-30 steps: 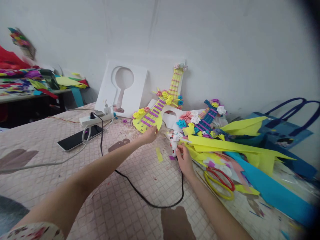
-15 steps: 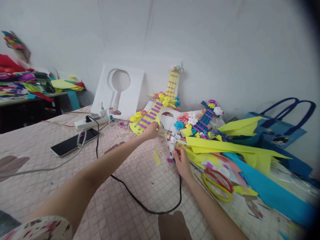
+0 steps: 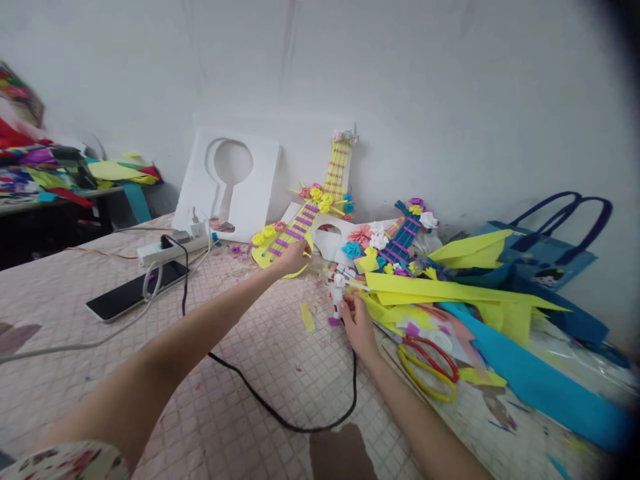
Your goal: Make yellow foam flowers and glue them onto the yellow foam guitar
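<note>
My left hand (image 3: 296, 259) is closed at the right edge of a yellow guitar-shaped paper craft (image 3: 286, 241), which has purple cross strips and paper flowers. Its fingertips are pinched against the craft's yellow rim and partly hide it. To the right, my right hand (image 3: 357, 323) is wrapped round a white hot glue gun (image 3: 337, 293) with a black cord. The gun is low over the table, close to a small purple scrap (image 3: 334, 321). Just behind it lies a dark blue guitar-shaped craft (image 3: 404, 239) with paper flowers.
Scissors (image 3: 429, 370) with red and yellow handles lie among yellow and blue paper strips (image 3: 465, 292) at right. A blue bag (image 3: 550, 250) stands behind. At left are a power strip (image 3: 163, 249) and a phone (image 3: 135, 292). A white cut-out board (image 3: 263, 180) leans on the wall.
The whole view has shifted slightly, so things appear a little further left. Both hands keep nearly the same places at the yellow craft and the glue gun.
</note>
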Available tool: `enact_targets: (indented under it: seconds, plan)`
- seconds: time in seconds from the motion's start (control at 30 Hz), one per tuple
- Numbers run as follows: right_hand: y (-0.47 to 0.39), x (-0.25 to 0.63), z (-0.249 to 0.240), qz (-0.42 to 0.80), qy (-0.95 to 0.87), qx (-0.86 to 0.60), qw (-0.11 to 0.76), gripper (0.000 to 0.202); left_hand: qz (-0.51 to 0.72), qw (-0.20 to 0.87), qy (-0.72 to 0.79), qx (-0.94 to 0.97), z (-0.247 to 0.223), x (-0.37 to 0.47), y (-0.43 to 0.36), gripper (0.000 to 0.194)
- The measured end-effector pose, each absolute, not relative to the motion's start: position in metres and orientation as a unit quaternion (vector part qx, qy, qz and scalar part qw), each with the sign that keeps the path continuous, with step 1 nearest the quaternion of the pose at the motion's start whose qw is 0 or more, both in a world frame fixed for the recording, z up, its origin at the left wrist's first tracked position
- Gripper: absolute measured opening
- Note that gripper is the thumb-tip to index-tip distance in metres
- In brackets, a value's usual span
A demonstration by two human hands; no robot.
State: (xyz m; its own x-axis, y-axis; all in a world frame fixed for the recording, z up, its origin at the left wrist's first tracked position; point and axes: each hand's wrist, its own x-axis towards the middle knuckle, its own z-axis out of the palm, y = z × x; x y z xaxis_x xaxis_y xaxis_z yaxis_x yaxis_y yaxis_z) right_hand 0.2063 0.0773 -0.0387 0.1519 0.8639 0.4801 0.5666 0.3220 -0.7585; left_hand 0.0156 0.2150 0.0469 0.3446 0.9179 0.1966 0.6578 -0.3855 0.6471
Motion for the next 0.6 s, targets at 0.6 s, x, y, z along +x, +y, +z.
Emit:
enact_targets:
  seconds: [0.6]
  plan:
    - [0.042,0.215,-0.015,0.119,-0.613,-0.566,0.539,0.025,0.307,0.547,0.361,0.69,0.028,-0.005,0.109,0.023]
